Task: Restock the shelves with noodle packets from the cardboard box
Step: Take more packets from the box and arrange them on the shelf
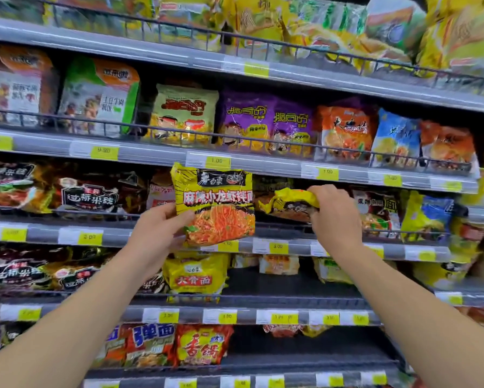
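Observation:
My left hand [158, 229] grips the lower left corner of a yellow noodle packet [215, 203] with orange noodles printed on it, held upright in front of the third shelf [151, 238]. My right hand [333, 211] is closed on the top edge of a second yellow packet [288, 204], which lies tilted over the wire rail of that same shelf, among other packets. The cardboard box is out of view.
Several grey shelves with wire front rails and yellow price tags [278, 247] hold rows of packets in purple, orange, blue, black and yellow. A dark gap [285, 281] lies on the shelf below my hands, right of a yellow packet [196, 275].

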A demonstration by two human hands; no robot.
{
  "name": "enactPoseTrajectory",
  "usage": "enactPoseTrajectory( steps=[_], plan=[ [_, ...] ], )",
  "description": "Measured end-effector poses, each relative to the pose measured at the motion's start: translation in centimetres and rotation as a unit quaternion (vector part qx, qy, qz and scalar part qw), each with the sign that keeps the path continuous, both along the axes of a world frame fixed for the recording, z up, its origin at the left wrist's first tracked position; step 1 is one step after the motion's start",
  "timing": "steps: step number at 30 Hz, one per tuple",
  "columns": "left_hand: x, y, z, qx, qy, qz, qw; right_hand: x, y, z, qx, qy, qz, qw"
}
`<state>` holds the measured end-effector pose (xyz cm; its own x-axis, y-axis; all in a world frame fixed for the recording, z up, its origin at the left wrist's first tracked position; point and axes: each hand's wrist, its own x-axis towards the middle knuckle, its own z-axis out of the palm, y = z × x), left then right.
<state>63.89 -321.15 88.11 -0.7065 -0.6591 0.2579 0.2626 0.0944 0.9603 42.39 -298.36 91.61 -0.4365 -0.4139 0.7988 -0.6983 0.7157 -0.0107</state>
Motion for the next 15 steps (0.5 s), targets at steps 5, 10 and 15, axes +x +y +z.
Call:
enactPoseTrajectory(
  steps=[5, 10, 15],
  plan=[
    [-3.0, -0.3, 0.0, -0.011, 0.002, 0.034, 0.999, -4.1, -2.6, -0.3, 0.088, 0.031, 0.028, 0.995],
    [-4.9, 0.4, -0.4, -0.002, 0.002, 0.047, 0.999, -5.6, -5.1, -0.7, 0.137, 0.031, 0.042, 0.989],
    [-5.3, 0.6, -1.1, -0.001, 0.027, 0.05, 0.998, -6.4, -6.7, -0.5, 0.144, 0.011, 0.067, 0.987]
  ],
)
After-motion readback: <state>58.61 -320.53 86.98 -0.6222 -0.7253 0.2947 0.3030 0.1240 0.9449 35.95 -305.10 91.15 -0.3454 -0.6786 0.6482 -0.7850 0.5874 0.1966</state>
